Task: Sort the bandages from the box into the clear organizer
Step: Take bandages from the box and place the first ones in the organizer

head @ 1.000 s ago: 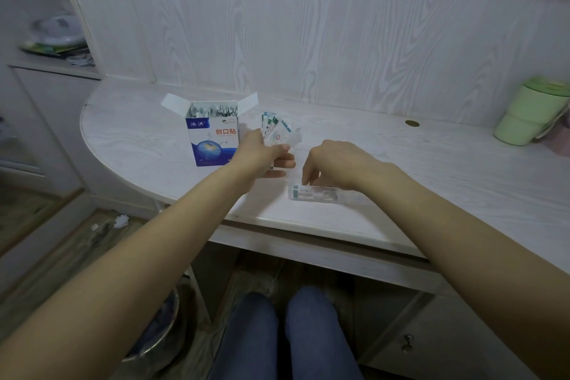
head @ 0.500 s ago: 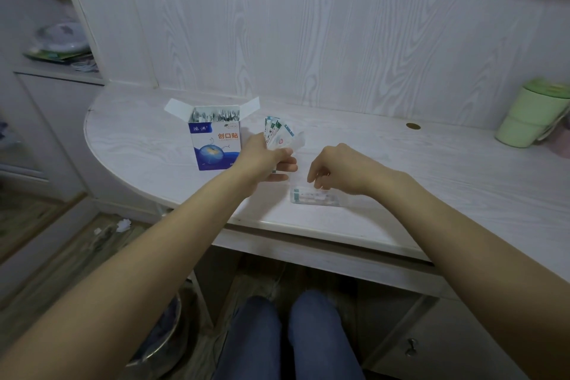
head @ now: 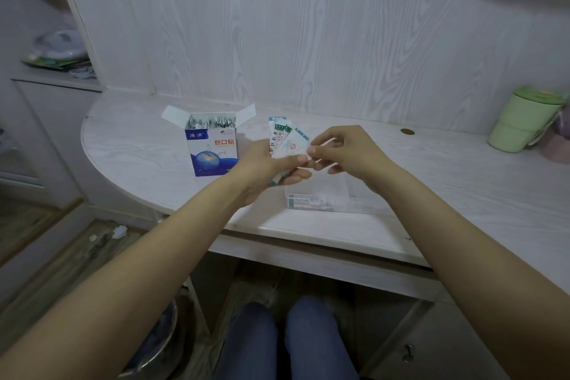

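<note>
A blue-and-white bandage box (head: pixel 212 148) stands open on the white desk (head: pixel 431 194), packed with wrapped bandages. My left hand (head: pixel 265 166) grips a fanned bunch of wrapped bandages (head: pixel 282 137) just right of the box. My right hand (head: pixel 345 151) has come up beside it, and its thumb and forefinger pinch the front white bandage (head: pixel 293 146) of the fan at its right edge. Below both hands lies the clear organizer (head: pixel 317 197) near the desk's front edge, with a few bandages inside its front compartment.
A green lidded cup (head: pixel 521 120) stands at the far right of the desk, next to a pink object. A small round brass cap (head: pixel 407 132) sits in the desk top. A shelf at the left holds a pile of clutter (head: pixel 58 49). My knees are under the desk.
My right hand rose from the organizer up to the fanned bandages and took hold of the front one. My left hand stayed beside the box with the bunch.
</note>
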`<state>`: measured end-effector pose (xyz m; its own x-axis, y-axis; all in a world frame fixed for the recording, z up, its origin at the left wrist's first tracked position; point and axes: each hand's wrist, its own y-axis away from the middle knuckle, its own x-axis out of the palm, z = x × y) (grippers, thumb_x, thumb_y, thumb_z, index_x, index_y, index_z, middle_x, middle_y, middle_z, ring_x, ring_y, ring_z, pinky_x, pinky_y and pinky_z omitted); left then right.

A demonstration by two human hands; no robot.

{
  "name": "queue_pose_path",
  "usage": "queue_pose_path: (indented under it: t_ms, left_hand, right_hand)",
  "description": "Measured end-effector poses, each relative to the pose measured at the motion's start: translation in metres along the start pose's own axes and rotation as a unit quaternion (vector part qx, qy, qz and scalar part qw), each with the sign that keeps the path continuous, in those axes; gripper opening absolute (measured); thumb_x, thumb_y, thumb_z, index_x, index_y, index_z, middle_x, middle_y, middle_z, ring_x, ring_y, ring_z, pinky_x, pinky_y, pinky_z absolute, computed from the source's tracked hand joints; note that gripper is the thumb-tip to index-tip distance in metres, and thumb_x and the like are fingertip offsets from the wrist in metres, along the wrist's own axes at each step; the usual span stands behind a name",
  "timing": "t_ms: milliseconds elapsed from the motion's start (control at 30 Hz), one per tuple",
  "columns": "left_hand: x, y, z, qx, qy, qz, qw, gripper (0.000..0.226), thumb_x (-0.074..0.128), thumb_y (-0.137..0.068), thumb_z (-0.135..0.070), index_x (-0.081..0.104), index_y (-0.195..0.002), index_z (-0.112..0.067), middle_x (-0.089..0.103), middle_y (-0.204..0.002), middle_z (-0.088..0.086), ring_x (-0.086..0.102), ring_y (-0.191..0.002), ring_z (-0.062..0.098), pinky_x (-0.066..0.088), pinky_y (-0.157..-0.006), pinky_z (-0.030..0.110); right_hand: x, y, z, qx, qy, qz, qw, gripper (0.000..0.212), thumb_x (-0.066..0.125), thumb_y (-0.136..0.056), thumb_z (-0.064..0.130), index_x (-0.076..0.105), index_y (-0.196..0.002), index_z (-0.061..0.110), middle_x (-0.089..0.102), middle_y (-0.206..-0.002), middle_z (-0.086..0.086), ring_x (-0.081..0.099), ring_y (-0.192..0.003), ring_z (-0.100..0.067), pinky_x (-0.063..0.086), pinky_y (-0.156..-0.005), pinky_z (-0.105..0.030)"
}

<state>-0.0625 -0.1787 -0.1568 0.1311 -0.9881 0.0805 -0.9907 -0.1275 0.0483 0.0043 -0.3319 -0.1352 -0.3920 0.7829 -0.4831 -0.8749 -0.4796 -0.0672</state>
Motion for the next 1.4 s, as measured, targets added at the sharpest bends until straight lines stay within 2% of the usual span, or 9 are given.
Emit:
queue_pose_path:
  t_ms: [167,300,500,633,767,900,1000,1167,1400]
  left_hand:
    - [0.003,-0.001,-0.004,0.007,0.002,0.023,1.0,0.011,0.059,-0.091,-0.012,0.061,-0.102,-0.014,0.074,-0.087,0.008,0.071,-0.069,0.012,0.055,-0.059,0.018]
    - [0.006,-0.002,-0.007,0.006,-0.011,0.033,0.999,0.014,0.06,-0.09,-0.015,0.061,-0.105,-0.012,0.075,-0.088,0.008,0.07,-0.068,0.011,0.055,-0.059,0.018]
    - [0.014,-0.004,-0.007,0.0,-0.023,0.027,0.999,0.023,0.056,-0.093,-0.025,0.058,-0.114,-0.013,0.074,-0.096,0.007,0.07,-0.073,0.012,0.051,-0.057,0.016]
    - [0.014,-0.004,-0.007,0.003,-0.018,0.011,1.0,0.025,0.054,-0.094,-0.028,0.057,-0.116,-0.015,0.073,-0.1,0.006,0.07,-0.074,0.012,0.048,-0.056,0.016]
    - [0.011,-0.004,-0.006,0.007,-0.01,-0.023,1.0,0.019,0.056,-0.094,-0.025,0.062,-0.109,-0.015,0.072,-0.101,0.004,0.071,-0.072,0.013,0.049,-0.053,0.015]
    - [0.001,-0.007,-0.004,0.022,-0.035,-0.1,0.994,0.016,0.055,-0.095,-0.024,0.065,-0.103,-0.014,0.071,-0.102,0.004,0.07,-0.065,0.011,0.05,-0.054,0.016]
    - [-0.004,-0.009,-0.002,0.041,-0.028,-0.14,0.989,0.01,0.056,-0.095,-0.021,0.064,-0.096,-0.015,0.068,-0.099,0.004,0.07,-0.061,0.012,0.053,-0.054,0.017]
    - [-0.001,-0.008,0.001,0.038,-0.032,-0.136,0.99,0.01,0.055,-0.095,-0.022,0.063,-0.097,-0.016,0.068,-0.099,0.002,0.07,-0.061,0.012,0.054,-0.055,0.017]
    - [0.004,-0.009,0.0,0.035,-0.036,-0.117,0.992,0.008,0.055,-0.095,-0.021,0.062,-0.097,-0.016,0.068,-0.098,0.001,0.07,-0.061,0.012,0.055,-0.056,0.018]
  right_hand:
    - [-0.006,0.002,-0.004,0.031,-0.021,-0.037,0.999,0.019,0.073,-0.083,0.023,0.065,-0.098,0.014,0.069,-0.082,0.001,0.064,-0.064,-0.005,0.043,-0.051,-0.017]
    - [-0.015,0.004,-0.006,0.038,-0.109,-0.023,0.993,0.018,0.073,-0.081,0.01,0.065,-0.097,0.006,0.067,-0.077,-0.003,0.063,-0.058,-0.006,0.045,-0.051,-0.016]
    - [-0.02,0.007,-0.013,0.033,-0.269,-0.019,0.962,0.011,0.064,-0.083,-0.008,0.064,-0.077,0.001,0.066,-0.076,-0.012,0.068,-0.065,-0.014,0.055,-0.066,-0.017]
    - [-0.022,0.006,-0.017,0.052,-0.345,-0.02,0.937,0.01,0.065,-0.086,0.002,0.064,-0.079,-0.004,0.067,-0.082,-0.011,0.067,-0.07,-0.012,0.055,-0.07,-0.016]
    - [-0.022,0.005,-0.02,0.089,-0.391,-0.057,0.914,0.017,0.067,-0.086,0.011,0.065,-0.076,-0.003,0.065,-0.069,-0.006,0.065,-0.067,-0.011,0.056,-0.071,-0.017]
    - [-0.018,0.007,-0.026,0.085,-0.253,-0.056,0.962,0.011,0.066,-0.081,-0.009,0.065,-0.075,0.0,0.065,-0.079,-0.01,0.063,-0.073,-0.015,0.056,-0.066,-0.015]
    - [-0.013,0.008,-0.029,0.052,-0.072,-0.066,0.994,0.016,0.073,-0.075,-0.007,0.067,-0.071,0.007,0.067,-0.073,-0.01,0.064,-0.07,-0.017,0.056,-0.068,-0.021]
    - [0.007,0.007,-0.025,0.032,0.114,-0.035,0.992,0.005,0.075,-0.078,0.006,0.071,-0.08,0.009,0.064,-0.067,0.002,0.059,-0.063,-0.005,0.041,-0.054,-0.013]
    - [0.015,0.005,-0.028,0.0,0.223,-0.017,0.975,0.002,0.07,-0.081,0.003,0.071,-0.081,0.005,0.064,-0.076,-0.004,0.055,-0.063,-0.007,0.035,-0.045,-0.006]
